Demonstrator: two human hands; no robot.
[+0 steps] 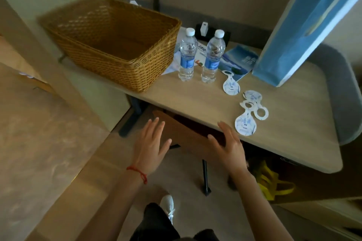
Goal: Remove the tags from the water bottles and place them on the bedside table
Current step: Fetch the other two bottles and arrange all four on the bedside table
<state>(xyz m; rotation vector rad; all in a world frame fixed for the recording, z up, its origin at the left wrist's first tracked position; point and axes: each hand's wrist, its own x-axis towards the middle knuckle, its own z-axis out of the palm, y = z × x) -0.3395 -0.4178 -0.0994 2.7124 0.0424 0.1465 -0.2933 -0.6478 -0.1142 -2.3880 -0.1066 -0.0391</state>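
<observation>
Two clear water bottles with white caps and blue labels stand side by side on the wooden table (pixel 195 100), the left bottle (pixel 187 55) and the right bottle (pixel 213 56); neither neck carries a tag. Three white teardrop tags with blue print lie flat on the table: one (pixel 231 84) near the bottles, one (pixel 252 97) further right, one (pixel 245 123) close to the front edge. My left hand (pixel 150 143) hovers below the table edge with fingers straight, empty. My right hand (pixel 230 145) is spread, fingertips at the table's front edge beside the nearest tag.
A large wicker basket (pixel 117 45) takes the table's left end. A tall blue paper bag (pixel 305 31) stands at the right, brochures (pixel 238 60) behind the bottles. A brown box (pixel 188 137) and a yellow bag (pixel 272 180) sit under the table.
</observation>
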